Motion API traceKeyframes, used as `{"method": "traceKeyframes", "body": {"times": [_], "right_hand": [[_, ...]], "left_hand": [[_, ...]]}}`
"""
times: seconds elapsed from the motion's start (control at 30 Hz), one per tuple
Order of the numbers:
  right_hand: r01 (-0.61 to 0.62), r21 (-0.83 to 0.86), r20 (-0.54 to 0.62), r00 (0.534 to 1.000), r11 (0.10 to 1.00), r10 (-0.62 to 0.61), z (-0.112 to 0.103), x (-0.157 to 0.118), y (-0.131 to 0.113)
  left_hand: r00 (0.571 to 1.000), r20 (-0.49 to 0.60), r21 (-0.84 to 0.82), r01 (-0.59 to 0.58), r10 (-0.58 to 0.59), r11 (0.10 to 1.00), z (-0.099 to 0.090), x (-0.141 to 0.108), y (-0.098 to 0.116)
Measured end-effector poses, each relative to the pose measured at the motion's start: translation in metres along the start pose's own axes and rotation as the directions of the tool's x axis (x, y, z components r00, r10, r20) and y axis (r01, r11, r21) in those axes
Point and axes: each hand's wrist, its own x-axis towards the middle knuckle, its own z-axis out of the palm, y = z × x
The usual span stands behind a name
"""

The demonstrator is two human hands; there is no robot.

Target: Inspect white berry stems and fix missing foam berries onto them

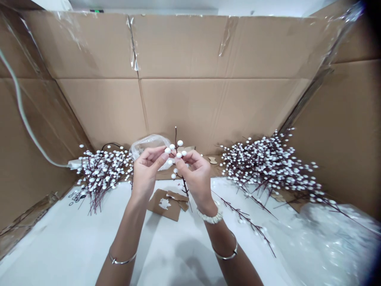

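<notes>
Between my two hands an artificial berry branch (pixel 185 186) with a dark brown stem and white berries stands nearly upright above the table. My left hand (pixel 146 169) pinches at a white berry (pixel 168 150) on its left side. From the right, my right hand (pixel 196 174) closes its thumb and fingers on the branch by the berries near the middle. The exact contact of the fingertips is partly hidden behind the berries. Below the hands lies a torn piece of brown cardboard (pixel 169 212) with a white patch on it.
Bunches of white-berry branches lie at left (pixel 102 169) and right (pixel 264 163). A loose brown branch (pixel 247 217) rests right of my arm. Clear plastic (pixel 336 238) covers the right front; a plastic bag (pixel 151 141) sits behind. Cardboard walls (pixel 190 107) enclose the white table (pixel 68 242).
</notes>
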Motion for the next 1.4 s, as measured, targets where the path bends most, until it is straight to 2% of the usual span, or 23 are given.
{"method": "traceKeyframes", "body": {"times": [0.37,0.53,0.77,0.87,0.97,1.13,1.27,1.33,1.4], "right_hand": [[-0.016,-0.021,-0.025,1.000,1.000,0.015,0.001,0.001,0.001],[0.022,-0.091,-0.037,0.999,0.996,-0.026,0.001,0.001,0.004],[-0.006,-0.049,-0.019,1.000,0.999,0.005,-0.001,0.004,0.005],[-0.019,0.000,0.015,1.000,1.000,0.019,-0.004,0.008,0.007],[-0.060,0.099,0.010,0.998,0.993,0.059,-0.006,0.014,0.013],[-0.139,0.200,-0.019,0.989,0.970,0.146,-0.007,0.019,0.022],[-0.197,0.199,0.038,0.980,0.960,0.194,-0.009,0.020,0.019],[-0.198,0.187,0.089,0.979,0.962,0.184,-0.013,0.021,0.014],[-0.165,0.184,0.091,0.984,0.969,0.151,-0.017,0.022,0.010]], "left_hand": [[0.999,-0.013,0.038,0.034,-0.033,0.999,0.001,0.001,-0.001],[0.999,-0.023,0.037,0.047,-0.046,0.998,-0.001,0.002,-0.003],[0.999,-0.011,0.066,0.052,-0.052,0.996,-0.006,0.004,-0.003],[0.997,0.042,0.113,0.061,-0.066,0.992,-0.009,0.005,0.003],[0.983,0.128,0.182,0.104,-0.128,0.978,-0.011,0.004,0.008],[0.920,0.231,0.401,0.206,-0.316,0.893,-0.007,0.001,0.006],[0.936,0.245,0.440,0.125,-0.253,0.889,-0.003,-0.001,0.001],[0.939,0.253,0.465,0.093,-0.233,0.880,-0.003,-0.001,0.001],[0.936,0.259,0.478,0.091,-0.239,0.874,-0.004,0.000,0.000]]}}
